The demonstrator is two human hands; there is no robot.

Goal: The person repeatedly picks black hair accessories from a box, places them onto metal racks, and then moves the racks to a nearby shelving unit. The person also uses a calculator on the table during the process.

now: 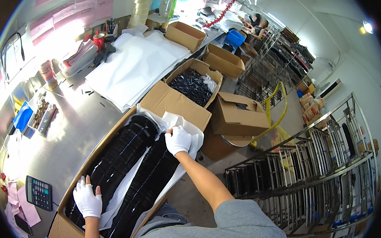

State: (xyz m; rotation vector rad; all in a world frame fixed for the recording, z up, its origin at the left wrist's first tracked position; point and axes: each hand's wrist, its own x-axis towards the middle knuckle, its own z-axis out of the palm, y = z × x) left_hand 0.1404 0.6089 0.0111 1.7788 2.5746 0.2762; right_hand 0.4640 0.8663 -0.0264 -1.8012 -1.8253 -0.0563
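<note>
A long cardboard box [80, 171] stands open in front of me, lined with white paper [191, 126]. Inside lie two lengthwise rows of thin, glossy black pieces packed tightly together, a left row [116, 151] and a right row [147, 178]. My left hand [87, 198], in a white glove with bare fingertips, rests with fingers spread on the near end of the left row. At the far end of the right row, my right hand [178, 140], gloved too, has its fingers curled down beside the paper liner. What is under those fingers is hidden.
Beyond the flap stands a carton of loose black pieces [192, 86]; a closed carton [238, 115] sits right of it. White sheets [137, 64] and a calculator [38, 193] lie on the metal bench [68, 128]. Metal racks [301, 175] fill the right side. People work far back.
</note>
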